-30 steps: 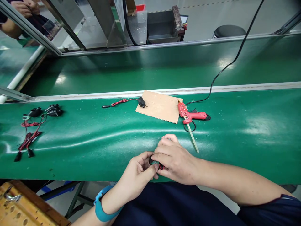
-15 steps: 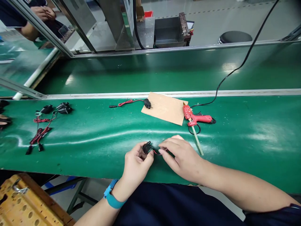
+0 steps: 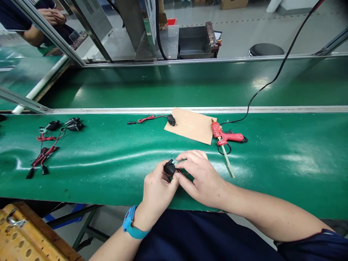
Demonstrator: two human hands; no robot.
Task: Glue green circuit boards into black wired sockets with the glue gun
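Observation:
My left hand (image 3: pixel 160 185), with a blue wristband, pinches a small black cylindrical part (image 3: pixel 169 168) above the front of the green bench. A short stub sticks up from its top. My right hand (image 3: pixel 199 177) has its thumb and fingertips closed on the right end of the same part. A bit of red wire (image 3: pixel 179 172) shows beneath its fingers; the rest of the lead is hidden. Ahead lies a similar black part (image 3: pixel 171 120) with a coiled red-and-black lead (image 3: pixel 146 118), resting on a cardboard piece (image 3: pixel 193 127). A red glue gun (image 3: pixel 225 134) with a glue stick lies beside the cardboard.
At left on the bench are several black wired parts (image 3: pixel 74 124) with plugs. The glue gun's black cord (image 3: pixel 268 85) rises to the upper right. A white strip (image 3: pixel 136 110) runs along the bench. A perforated yellow case (image 3: pixel 29 235) stands at lower left. Another person's hands (image 3: pixel 53 16) show behind the frame.
My right hand has moved left, from the wire onto the black part. The part has turned a little in my left hand, and its green patch no longer shows.

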